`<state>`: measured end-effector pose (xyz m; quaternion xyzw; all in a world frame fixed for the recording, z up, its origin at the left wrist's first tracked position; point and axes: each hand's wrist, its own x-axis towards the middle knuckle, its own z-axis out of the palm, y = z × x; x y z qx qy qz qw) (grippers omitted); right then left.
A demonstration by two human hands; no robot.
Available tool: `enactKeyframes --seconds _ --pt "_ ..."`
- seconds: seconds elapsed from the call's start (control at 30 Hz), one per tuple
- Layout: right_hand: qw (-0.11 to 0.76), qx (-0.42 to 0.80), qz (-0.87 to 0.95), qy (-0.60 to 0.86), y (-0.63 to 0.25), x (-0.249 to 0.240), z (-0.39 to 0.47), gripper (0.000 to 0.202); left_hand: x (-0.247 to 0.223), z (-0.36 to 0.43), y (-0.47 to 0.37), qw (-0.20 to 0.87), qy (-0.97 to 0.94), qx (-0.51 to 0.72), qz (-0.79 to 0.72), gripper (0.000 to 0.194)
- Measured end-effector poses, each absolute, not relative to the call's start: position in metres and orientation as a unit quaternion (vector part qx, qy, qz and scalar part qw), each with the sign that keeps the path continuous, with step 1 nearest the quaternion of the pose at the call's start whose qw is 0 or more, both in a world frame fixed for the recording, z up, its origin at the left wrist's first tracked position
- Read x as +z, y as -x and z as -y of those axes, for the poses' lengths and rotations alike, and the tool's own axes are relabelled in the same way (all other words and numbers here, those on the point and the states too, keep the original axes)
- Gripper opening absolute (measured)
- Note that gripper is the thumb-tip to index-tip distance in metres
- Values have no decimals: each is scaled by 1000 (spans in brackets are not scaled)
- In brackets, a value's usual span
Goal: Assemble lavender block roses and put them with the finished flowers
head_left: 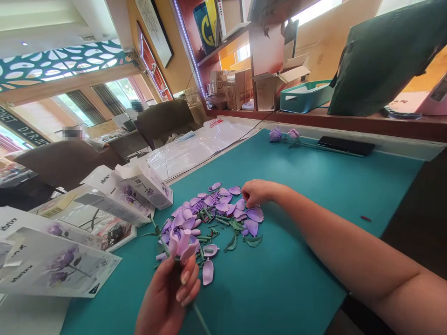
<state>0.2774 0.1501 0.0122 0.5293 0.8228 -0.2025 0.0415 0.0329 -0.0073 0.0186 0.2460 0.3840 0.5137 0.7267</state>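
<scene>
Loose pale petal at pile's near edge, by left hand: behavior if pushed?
The petal looks thin, so probably light. It holds a cupped shape, suggesting stiff rather than floppy. On the flat teal surface it would likely slide.

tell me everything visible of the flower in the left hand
The flower has a pale pinkish-purple bloom of cupped, plastic-looking petals with parted tips. A thin green stem slants through the left hand, showing below it and, with green leaves, up and left of the bloom. The hand holds it just below the petals, over the teal surface; how bloom and stem join is hidden.
</scene>
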Motion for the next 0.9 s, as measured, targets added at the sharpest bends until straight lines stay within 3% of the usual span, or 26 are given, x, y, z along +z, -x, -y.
enactKeyframes --seconds 0.1,0.23,0.3,0.47,0.6,0.73,0.9 --pt "-14 -228 -825 -517 -282 19 -150 15 17 8 -31 736 -244 512 -370 24" --pt "-237 -309 -798 -460 -278 29 -140 9 11 8 -28 748 -239 502 -362 27" --pt "-302 -374 -773 -415 -271 32 -132 11 9 8 -28 752 -240 497 -359 28" --pt "-338 -518 -733 -285 -251 30 -115 22 8 6 -30 760 -250 497 -337 21" --pt "-355 -497 -748 -260 -240 28 -108 25 8 6 -30 771 -247 487 -327 20" --pt "-352 -460 -774 -255 -233 29 -99 15 7 8 -30 778 -240 484 -322 21" --pt "-334 -445 -783 -277 -228 33 -87 21 6 10 -34 777 -236 475 -340 23"
